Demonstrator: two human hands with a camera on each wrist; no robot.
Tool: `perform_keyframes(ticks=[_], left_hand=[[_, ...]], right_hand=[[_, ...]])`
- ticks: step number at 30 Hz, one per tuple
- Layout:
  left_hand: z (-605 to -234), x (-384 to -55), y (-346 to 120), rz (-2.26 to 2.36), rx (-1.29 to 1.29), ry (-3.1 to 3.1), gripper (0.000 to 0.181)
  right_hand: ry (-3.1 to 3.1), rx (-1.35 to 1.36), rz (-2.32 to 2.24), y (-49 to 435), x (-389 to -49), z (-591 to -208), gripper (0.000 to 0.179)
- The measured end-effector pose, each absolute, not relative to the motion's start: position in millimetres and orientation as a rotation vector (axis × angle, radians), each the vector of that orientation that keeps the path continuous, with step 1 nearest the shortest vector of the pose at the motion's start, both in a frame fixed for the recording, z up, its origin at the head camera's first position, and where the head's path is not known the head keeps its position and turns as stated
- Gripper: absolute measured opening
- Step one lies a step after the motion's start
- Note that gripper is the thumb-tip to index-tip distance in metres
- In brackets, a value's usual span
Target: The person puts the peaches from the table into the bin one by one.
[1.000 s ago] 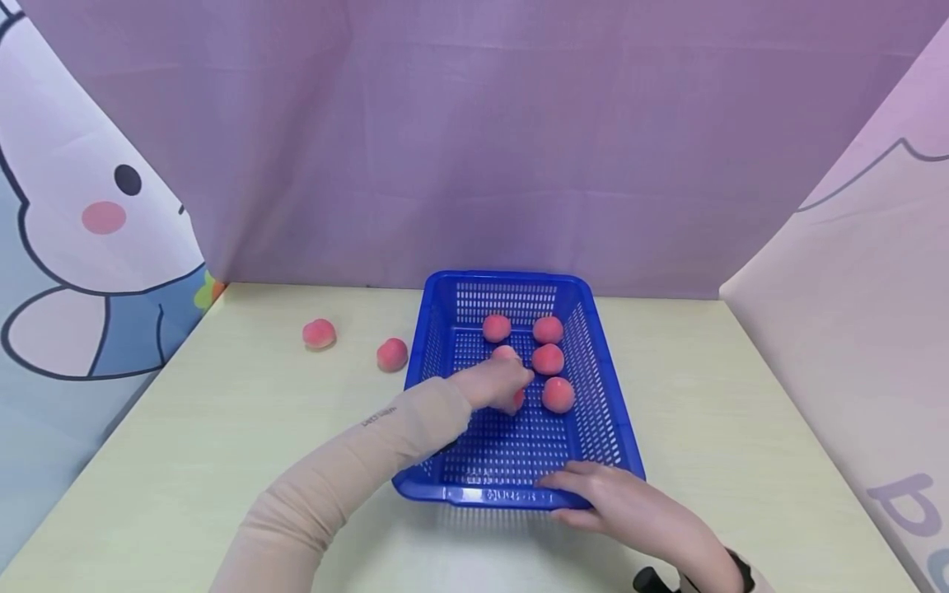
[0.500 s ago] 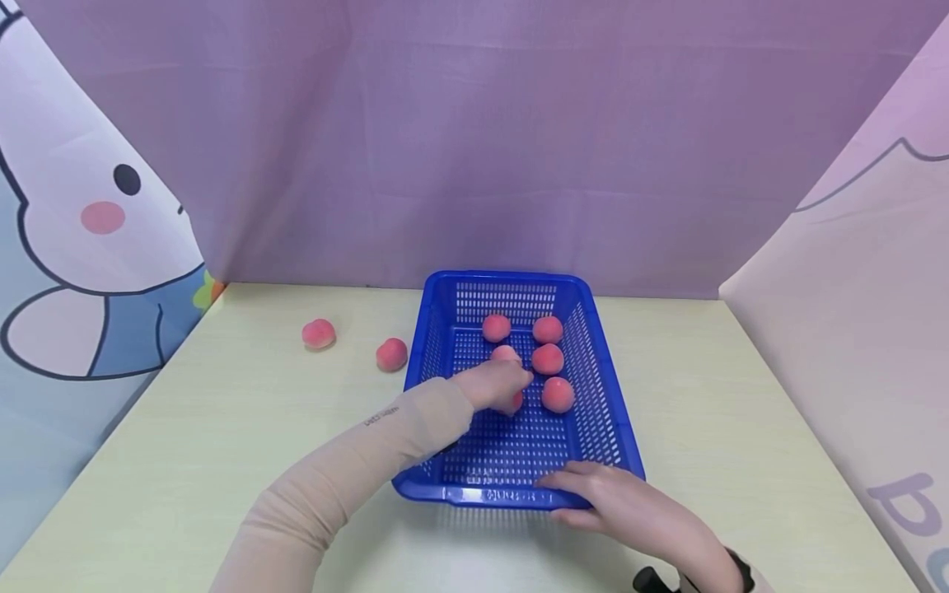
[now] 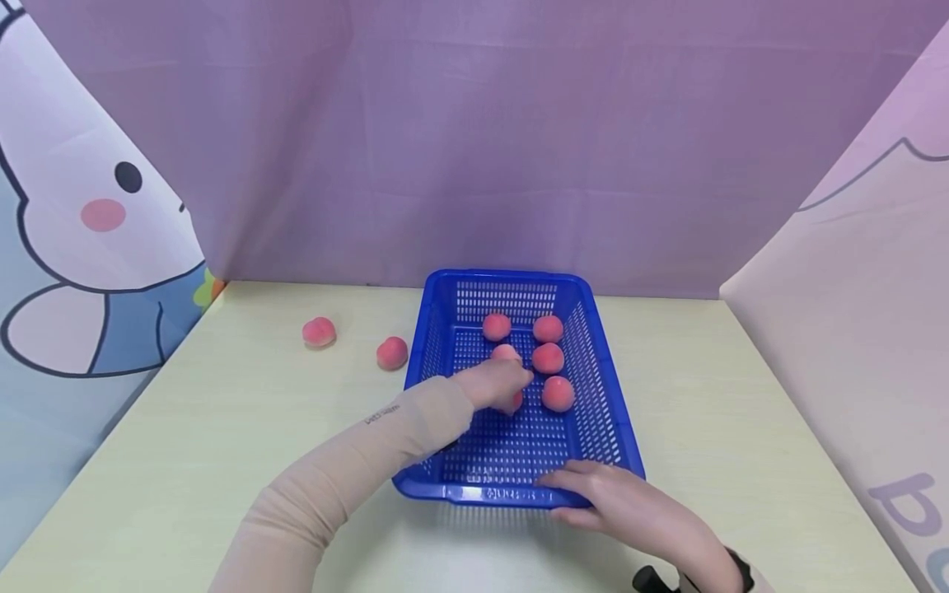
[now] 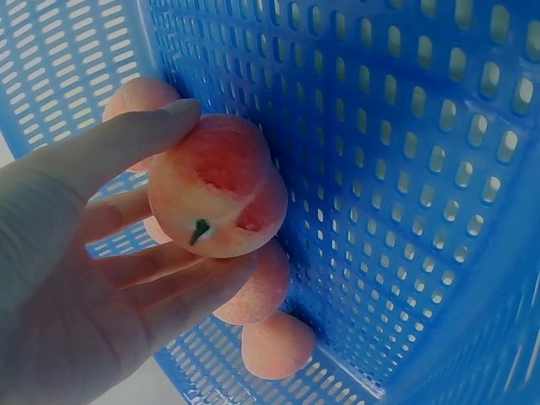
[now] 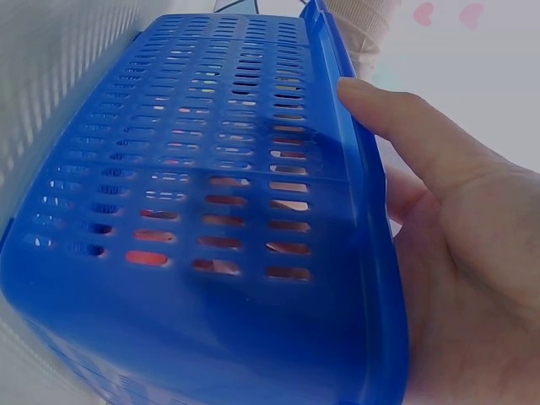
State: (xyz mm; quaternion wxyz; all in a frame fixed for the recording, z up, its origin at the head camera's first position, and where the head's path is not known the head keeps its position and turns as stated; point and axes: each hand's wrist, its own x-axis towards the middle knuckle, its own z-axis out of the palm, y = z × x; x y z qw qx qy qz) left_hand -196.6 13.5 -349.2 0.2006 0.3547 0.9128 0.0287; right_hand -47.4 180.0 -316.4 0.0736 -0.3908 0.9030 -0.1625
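Inside a blue perforated basket (image 3: 619, 412), my left hand (image 3: 498, 384) grips a peach (image 4: 221, 187), thumb on one side and fingers on the other; its green stem mark shows in the left wrist view. Other pink peaches (image 3: 549, 358) sit around it on the basket floor, in two rough rows toward the far and right sides. My right hand (image 3: 611, 498) holds the basket's near rim at the right corner, thumb outside and fingers over the edge. In the right wrist view that hand (image 5: 472, 228) lies along the rim, its far fingers partly hidden.
Two more peaches, one by the basket's left side (image 3: 392, 353) and another farther left (image 3: 320, 332), lie on the pale table (image 3: 222, 428). A purple curtain (image 3: 474, 148) hangs behind the table, and printed panels stand at both sides.
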Motion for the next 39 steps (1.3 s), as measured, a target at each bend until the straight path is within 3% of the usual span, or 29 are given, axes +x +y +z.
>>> perform_keyframes(ticks=[14,24,39], left_hand=[[-342.5,-191.5,11.5,0.112,0.984,2.55,0.031],[-323.7,-186.9,14.0,-0.024,1.116,2.592,0.036],[-282.4,-175.0,5.7,0.139,0.95,2.579,0.048]], right_hand=[[2.698,-1.116,-0.476,179.0,-46.9,-314.1,0.028],[2.697,-1.121,-0.476,179.1,-46.3,-314.7,0.028],[2.702,-1.099,-0.459,179.9,-45.9,-316.2,0.029]])
